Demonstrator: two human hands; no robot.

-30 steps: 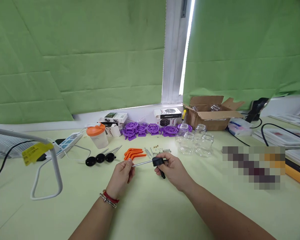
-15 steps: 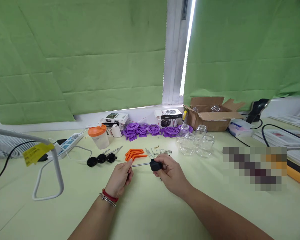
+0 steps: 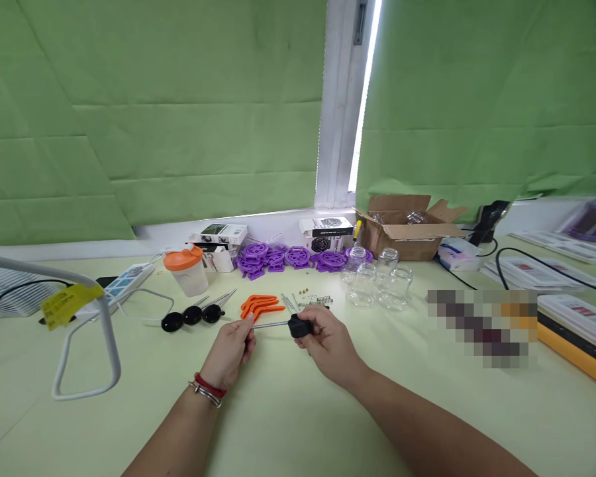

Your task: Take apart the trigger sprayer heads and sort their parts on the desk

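My left hand [image 3: 229,351] is closed, its thumb and fingers pinching the left end of a thin metal rod [image 3: 271,324]. At the rod's other end is a black plastic piece [image 3: 299,326], gripped between the thumb and fingers of my right hand [image 3: 330,341]. My fingers cover part of the black piece, and the rod is held nearly level above the table. Just behind my hands lie orange angled handles [image 3: 261,306], thin metal rods [image 3: 289,302] and coil springs [image 3: 322,300]. To the left, black round pieces [image 3: 193,315] with metal shafts lie in a row.
Purple plastic rings [image 3: 298,257] are heaped at the back. Glass jars [image 3: 396,288] stand right of them, before an open cardboard box [image 3: 412,235]. An orange-lidded cup [image 3: 187,271], a power strip [image 3: 129,281] and a white metal frame [image 3: 114,351] are on the left.
The whole view has shifted slightly, so everything appears a little farther left. Both hands keep their hold on the rod and the black piece, with almost no visible movement between them.
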